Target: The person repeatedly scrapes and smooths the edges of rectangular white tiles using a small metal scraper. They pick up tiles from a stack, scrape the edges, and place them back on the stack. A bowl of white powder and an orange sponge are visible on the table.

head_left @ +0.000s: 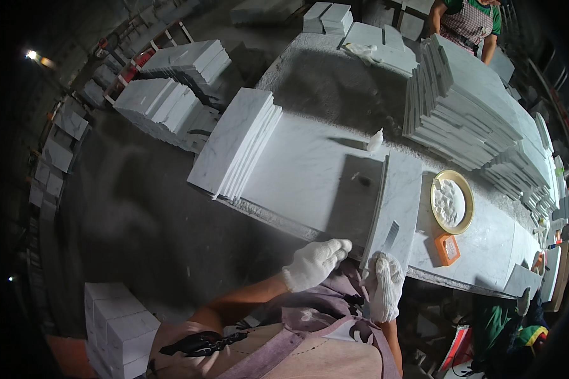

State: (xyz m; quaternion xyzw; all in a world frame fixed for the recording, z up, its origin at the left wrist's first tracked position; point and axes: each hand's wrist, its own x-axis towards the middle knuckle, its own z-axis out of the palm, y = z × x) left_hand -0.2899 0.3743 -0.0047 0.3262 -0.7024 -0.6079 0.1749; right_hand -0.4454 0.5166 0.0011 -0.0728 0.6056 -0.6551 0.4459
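Observation:
My left hand, in a white knit glove, is held just off the table's front edge with loosely bent fingers. Nothing shows in it. My right hand, gloved the same way, grips the near end of a long white marble slab with grey veins. That slab lies raised above the tabletop, its far end pointing away from me. A small dark striped patch shows on its face close to my right fingers; what it is I cannot tell. Right of the slab are a yellow-rimmed bowl of white powder or paste and an orange box-like block.
A small white bottle stands beyond the slab. Leaning marble slabs are at the table's left, and a tall slab stack rises at far right. Another person stands behind it. White blocks sit at lower left.

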